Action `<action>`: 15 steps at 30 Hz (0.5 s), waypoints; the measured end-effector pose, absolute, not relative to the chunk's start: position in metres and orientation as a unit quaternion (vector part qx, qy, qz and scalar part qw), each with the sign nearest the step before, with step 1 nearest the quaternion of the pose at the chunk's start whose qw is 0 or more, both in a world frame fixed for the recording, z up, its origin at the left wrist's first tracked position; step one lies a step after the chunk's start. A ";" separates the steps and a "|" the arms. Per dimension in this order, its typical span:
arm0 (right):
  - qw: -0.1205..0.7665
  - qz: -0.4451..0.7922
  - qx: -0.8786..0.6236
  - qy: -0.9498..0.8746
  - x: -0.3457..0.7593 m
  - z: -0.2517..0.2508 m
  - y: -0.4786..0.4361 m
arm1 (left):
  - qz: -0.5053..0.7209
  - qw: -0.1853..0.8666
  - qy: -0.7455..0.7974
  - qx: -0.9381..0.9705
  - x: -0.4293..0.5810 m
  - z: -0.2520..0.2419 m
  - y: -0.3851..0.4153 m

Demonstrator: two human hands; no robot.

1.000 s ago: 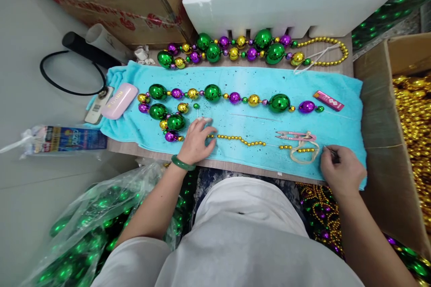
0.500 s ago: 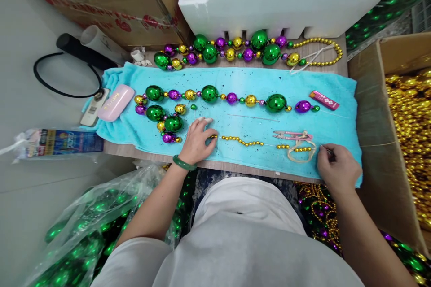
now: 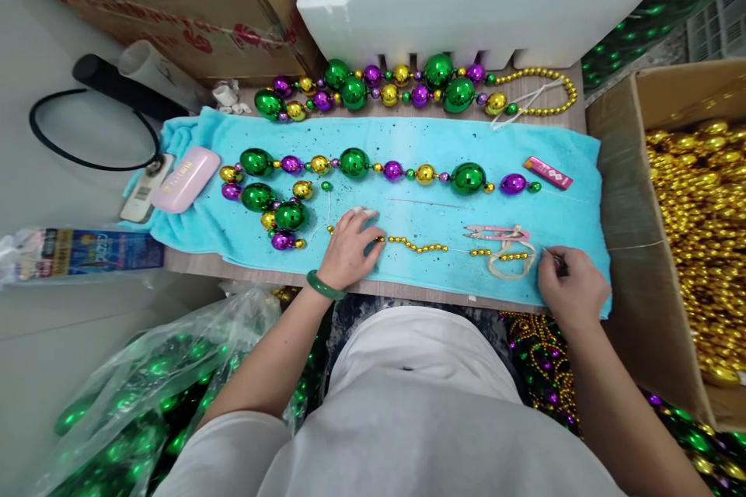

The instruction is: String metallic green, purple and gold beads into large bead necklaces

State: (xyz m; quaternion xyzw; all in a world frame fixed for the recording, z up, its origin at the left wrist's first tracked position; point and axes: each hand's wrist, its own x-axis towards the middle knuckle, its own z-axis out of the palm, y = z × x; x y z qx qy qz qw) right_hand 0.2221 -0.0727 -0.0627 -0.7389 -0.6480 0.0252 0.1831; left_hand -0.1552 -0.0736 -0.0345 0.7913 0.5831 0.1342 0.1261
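My left hand [image 3: 348,250], with a green bangle at its wrist, rests on the blue towel [image 3: 420,279]. Its thumb and forefinger close around part of a string of small gold beads [image 3: 416,246]. Behind that hand a single gold bead and white thread [image 3: 329,206] lead to a small green bead [image 3: 326,186]. My right hand [image 3: 571,283] is pinched on the thread's other end; what else sits in its fingers is unclear. Between the hands, pink-handled snips [image 3: 495,234] and a beige loop of band [image 3: 513,268] lie by the beads.
A strand of large green, purple and gold beads [image 3: 353,163] curves across the towel; a finished-looking one [image 3: 437,71] lies behind. A foam box [image 3: 478,15] and cardboard boxes [image 3: 618,171] border the table. A needle [image 3: 428,203], pink case [image 3: 186,180] and small pink packet [image 3: 548,172] also lie there.
My left hand has slid rightward along the string, uncovering a gold bead and thread behind it. My right hand stays pinched at nearly the same place. The whole view has shifted slightly.
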 end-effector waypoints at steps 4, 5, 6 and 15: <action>0.183 0.026 -0.740 -0.647 0.223 -0.064 -0.073 | 0.130 0.124 0.592 0.786 -0.162 -0.033 -0.076; 0.185 0.028 -0.739 -0.648 0.223 -0.064 -0.073 | 0.128 0.127 0.594 0.784 -0.161 -0.032 -0.076; 0.187 0.031 -0.737 -0.649 0.223 -0.064 -0.073 | 0.127 0.130 0.594 0.784 -0.160 -0.032 -0.076; 0.194 0.035 -0.728 -0.657 0.224 -0.064 -0.073 | 0.131 0.159 0.574 0.793 -0.137 -0.034 -0.068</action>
